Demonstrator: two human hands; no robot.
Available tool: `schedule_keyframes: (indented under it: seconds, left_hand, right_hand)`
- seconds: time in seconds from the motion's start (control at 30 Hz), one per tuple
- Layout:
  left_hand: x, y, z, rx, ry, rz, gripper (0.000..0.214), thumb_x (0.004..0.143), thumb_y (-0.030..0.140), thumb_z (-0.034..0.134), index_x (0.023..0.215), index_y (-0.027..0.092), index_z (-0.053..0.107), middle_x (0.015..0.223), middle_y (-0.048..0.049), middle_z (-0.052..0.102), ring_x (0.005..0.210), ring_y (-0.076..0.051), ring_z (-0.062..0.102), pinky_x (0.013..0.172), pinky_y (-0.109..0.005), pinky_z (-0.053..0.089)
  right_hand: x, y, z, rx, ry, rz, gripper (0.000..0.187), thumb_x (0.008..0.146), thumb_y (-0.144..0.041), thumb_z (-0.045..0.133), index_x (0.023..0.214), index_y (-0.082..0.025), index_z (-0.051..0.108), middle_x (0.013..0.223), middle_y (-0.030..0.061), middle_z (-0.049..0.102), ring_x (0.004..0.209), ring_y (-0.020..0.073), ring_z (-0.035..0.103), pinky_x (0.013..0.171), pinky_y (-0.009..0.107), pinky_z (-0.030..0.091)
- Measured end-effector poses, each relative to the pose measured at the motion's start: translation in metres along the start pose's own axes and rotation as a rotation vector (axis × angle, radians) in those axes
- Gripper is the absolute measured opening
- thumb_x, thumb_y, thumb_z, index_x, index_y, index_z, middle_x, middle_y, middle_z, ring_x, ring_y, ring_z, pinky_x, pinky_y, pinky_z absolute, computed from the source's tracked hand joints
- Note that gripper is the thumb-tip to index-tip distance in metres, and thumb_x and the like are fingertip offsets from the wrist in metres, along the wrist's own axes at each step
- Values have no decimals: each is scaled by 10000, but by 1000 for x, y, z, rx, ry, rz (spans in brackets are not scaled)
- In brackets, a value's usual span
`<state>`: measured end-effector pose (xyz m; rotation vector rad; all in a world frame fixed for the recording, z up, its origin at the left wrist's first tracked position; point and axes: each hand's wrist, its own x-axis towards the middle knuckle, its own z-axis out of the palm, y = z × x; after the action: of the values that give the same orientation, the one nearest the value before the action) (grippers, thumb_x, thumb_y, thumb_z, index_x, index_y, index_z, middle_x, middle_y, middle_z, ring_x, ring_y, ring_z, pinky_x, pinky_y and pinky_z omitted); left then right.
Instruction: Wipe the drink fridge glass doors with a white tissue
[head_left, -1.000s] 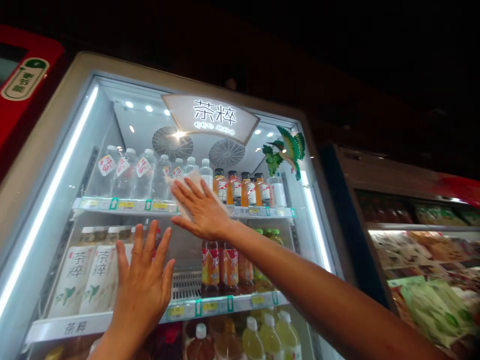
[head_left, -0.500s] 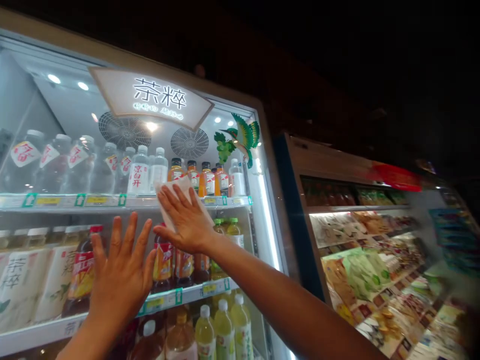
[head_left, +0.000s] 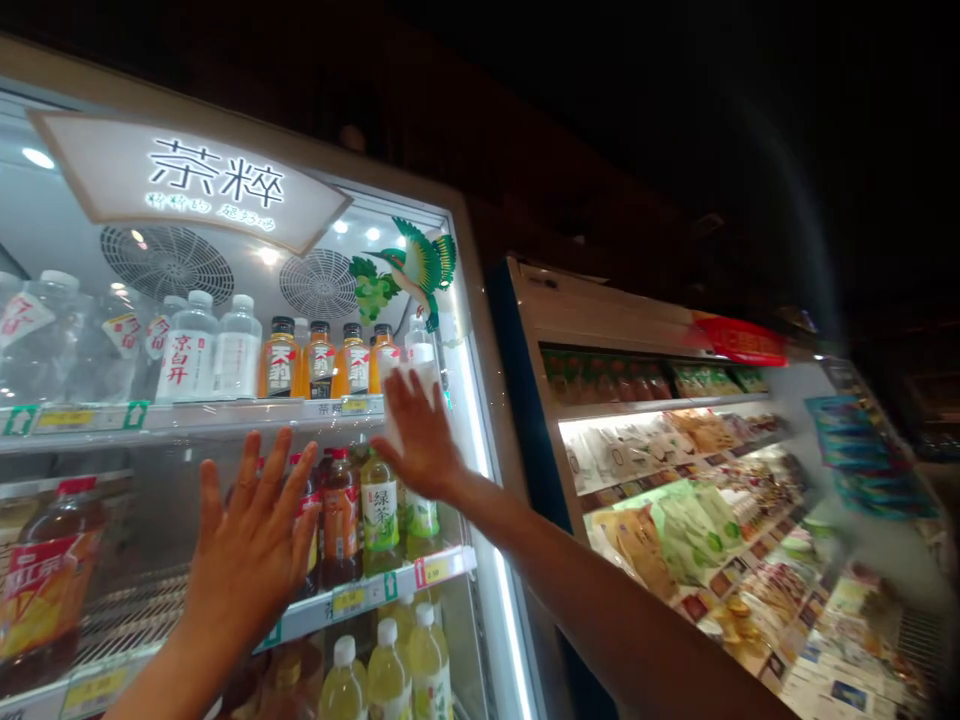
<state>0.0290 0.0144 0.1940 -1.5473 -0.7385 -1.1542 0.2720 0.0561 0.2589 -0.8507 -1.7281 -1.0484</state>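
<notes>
My right hand [head_left: 421, 440] lies flat with spread fingers against the glass door [head_left: 172, 455] of a lit drinks fridge, near its right edge. Under its palm and fingers is a thin white cloth or tissue [head_left: 391, 425], mostly covered. Lower and to the left, my left hand [head_left: 244, 535] is open, fingers apart and holding nothing. Its palm faces the door; whether it touches the glass I cannot tell. Behind the glass stand orange-drink bottles [head_left: 281, 360], clear water bottles [head_left: 187, 350] and green tea bottles [head_left: 380, 505].
The fridge's lit sign [head_left: 214, 185] and a bird sticker [head_left: 416, 262] are above my hands. The door's right frame [head_left: 480, 420] runs down beside my right forearm. Further right stands an open chiller [head_left: 600, 315] with packaged food and a red sign [head_left: 742, 340].
My right hand has slid with the white cloth rightward across the glass toward the door's right edge. The view has shifted right; my left hand stays open and raised.
</notes>
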Motion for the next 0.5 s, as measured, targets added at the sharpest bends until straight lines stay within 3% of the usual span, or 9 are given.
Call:
schedule_keyframes:
  seconds: [0.1, 0.17, 0.3, 0.37, 0.43, 0.5]
  left_hand:
    - [11, 11, 9, 10, 3, 59, 741, 1003, 485, 445, 1640, 359, 89, 1722, -75, 220, 1619, -309, 72, 1295, -656, -13]
    - [18, 11, 11, 27, 2, 105, 728, 1006, 480, 435, 1641, 359, 100, 1720, -66, 236, 1619, -299, 77, 1303, -637, -5]
    - [34, -15, 6, 85, -12, 186, 729, 1006, 488, 429, 1642, 369, 94, 1727, -56, 223, 1621, -286, 67, 1310, -609, -15]
    - [45, -35, 0, 126, -37, 183, 754, 1002, 497, 441, 1640, 380, 58, 1733, -53, 206, 1622, -285, 46, 1308, -614, -15]
    - [57, -55, -7, 160, -57, 156, 763, 1003, 501, 440, 1638, 387, 33, 1737, -52, 186, 1621, -284, 22, 1303, -628, -18]
    - [68, -71, -13, 176, -74, 125, 745, 1006, 507, 431, 1641, 376, 63, 1739, -53, 170, 1620, -285, -6, 1300, -634, -37]
  right_hand:
    - [-10, -18, -1, 12, -54, -324, 916, 988, -778, 270, 1678, -213, 60, 1745, 51, 125, 1628, 250, 29, 1341, 544, 58]
    - [-6, 1, -6, 19, -84, -369, 891, 998, -769, 249, 1676, -220, 72, 1744, 47, 138, 1628, 240, 32, 1340, 540, 34]
    - [26, 82, -21, 40, -74, -44, 910, 983, -785, 123, 1675, -208, -7, 1751, 77, 25, 1624, 287, -22, 1319, 611, 50]
    - [46, 105, -23, 43, -26, 133, 911, 977, -782, 71, 1673, -204, -33, 1752, 85, -4, 1621, 306, -31, 1309, 645, 48]
    - [62, 98, -18, 40, 23, 203, 896, 979, -771, 61, 1670, -215, -68, 1754, 79, -4, 1620, 318, -27, 1304, 663, 53]
    - [73, 63, -9, 38, 41, 119, 875, 985, -760, 91, 1663, -248, -115, 1756, 50, -4, 1620, 316, -18, 1310, 655, 61]
